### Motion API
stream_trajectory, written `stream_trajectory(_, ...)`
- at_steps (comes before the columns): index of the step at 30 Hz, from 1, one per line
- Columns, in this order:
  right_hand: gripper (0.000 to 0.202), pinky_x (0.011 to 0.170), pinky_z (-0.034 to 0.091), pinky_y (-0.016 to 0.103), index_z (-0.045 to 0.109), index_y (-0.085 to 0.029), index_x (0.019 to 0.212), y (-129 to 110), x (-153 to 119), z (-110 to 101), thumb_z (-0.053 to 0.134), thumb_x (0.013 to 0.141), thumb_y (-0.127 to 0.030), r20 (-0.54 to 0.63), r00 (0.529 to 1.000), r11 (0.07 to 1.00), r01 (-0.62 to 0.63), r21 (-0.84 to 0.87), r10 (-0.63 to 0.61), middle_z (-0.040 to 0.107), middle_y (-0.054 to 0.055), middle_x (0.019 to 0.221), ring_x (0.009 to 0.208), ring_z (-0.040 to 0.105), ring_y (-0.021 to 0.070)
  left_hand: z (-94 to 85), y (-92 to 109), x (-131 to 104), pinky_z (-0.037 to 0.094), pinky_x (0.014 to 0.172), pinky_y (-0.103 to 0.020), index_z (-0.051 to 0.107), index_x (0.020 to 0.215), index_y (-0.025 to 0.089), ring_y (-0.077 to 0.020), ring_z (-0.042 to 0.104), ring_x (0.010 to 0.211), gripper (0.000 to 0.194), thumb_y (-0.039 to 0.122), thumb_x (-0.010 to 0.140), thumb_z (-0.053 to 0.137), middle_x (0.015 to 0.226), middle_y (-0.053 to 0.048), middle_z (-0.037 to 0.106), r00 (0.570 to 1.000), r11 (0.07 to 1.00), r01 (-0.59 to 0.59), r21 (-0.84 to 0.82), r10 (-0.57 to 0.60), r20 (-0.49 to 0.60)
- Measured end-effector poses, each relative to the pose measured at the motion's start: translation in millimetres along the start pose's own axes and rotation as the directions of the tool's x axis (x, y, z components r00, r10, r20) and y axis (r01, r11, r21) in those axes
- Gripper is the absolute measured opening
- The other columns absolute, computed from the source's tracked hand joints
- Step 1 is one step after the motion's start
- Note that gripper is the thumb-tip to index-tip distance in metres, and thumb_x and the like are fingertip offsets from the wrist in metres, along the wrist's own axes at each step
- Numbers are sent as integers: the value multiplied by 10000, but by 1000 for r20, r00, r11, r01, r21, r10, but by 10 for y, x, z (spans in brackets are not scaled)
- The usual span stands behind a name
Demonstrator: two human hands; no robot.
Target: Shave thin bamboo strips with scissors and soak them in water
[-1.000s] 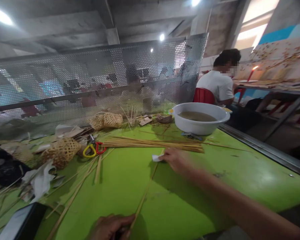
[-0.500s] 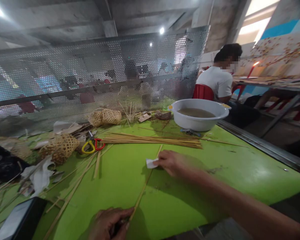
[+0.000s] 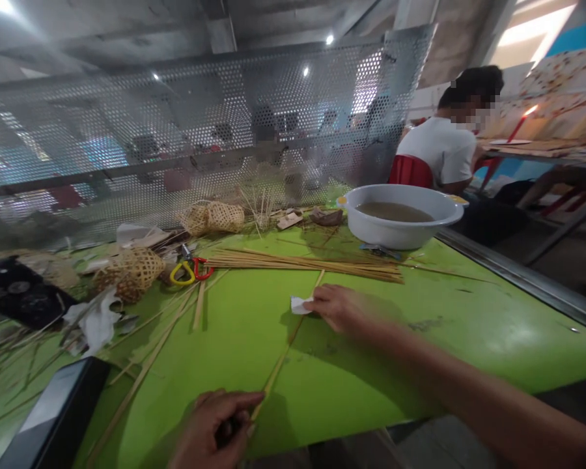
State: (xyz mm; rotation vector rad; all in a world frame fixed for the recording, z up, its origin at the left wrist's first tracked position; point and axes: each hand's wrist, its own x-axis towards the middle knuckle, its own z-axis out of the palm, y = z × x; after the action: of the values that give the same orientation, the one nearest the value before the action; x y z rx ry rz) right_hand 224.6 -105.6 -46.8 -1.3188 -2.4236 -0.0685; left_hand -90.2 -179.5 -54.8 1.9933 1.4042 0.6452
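A thin bamboo strip (image 3: 279, 366) lies slantwise on the green tabletop, running away from me. My left hand (image 3: 218, 426) pinches its near end between thumb and forefinger. Farther along, my right hand (image 3: 339, 309) is closed on a small folded white piece (image 3: 300, 305), paper or cloth, pressed over the strip near its far end. Just beyond that end lies a bundle of bamboo strips (image 3: 312, 264). Scissors with yellow and red handles (image 3: 191, 271) rest at the bundle's left end.
A white basin (image 3: 405, 225) of cloudy water stands at the back right. Woven bamboo baskets (image 3: 131, 273), scraps and a dark box-shaped object (image 3: 53, 417) crowd the left. A perforated metal screen (image 3: 200, 137) stands behind. Beyond the basin sits a person in white (image 3: 437, 146).
The view has shifted, so the table things appear slightly higher and farther right. Both hands keep their grips, with the white piece still near the strip's far end.
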Motion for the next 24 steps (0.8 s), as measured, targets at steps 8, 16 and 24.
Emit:
stream_trajectory(8, 274, 689, 371, 271, 733, -209, 1052, -51, 15, -13, 541, 906, -81, 21, 1000, 999, -12, -31, 12, 626, 58, 808, 761, 550, 161, 74, 26, 44, 516, 700, -276, 781, 954, 261, -196, 629, 778, 240, 319, 762, 649, 812, -51, 728, 997, 1000, 16, 4, -16, -78)
stream_trajectory(16, 248, 689, 353, 274, 713, -212, 1058, -205, -8, -17, 500, 953, -141, 68, 985, 986, 156, 51, -159, 614, 51, 819, 769, 535, 157, 79, 64, 52, 502, 664, -279, 788, 920, 275, -197, 611, 725, 223, 325, 737, 671, 734, -43, 706, 994, 1000, 24, 7, -23, -105)
stream_trajectory(24, 275, 730, 370, 277, 710, -237, 1085, -186, -29, -23, 504, 943, -122, 71, 980, 979, 181, 93, -188, 629, 53, 852, 813, 556, 160, 90, 54, 56, 481, 666, -290, 786, 940, 260, -191, 595, 704, 242, 320, 754, 643, 730, -50, 703, 998, 1000, 10, 8, -10, -60)
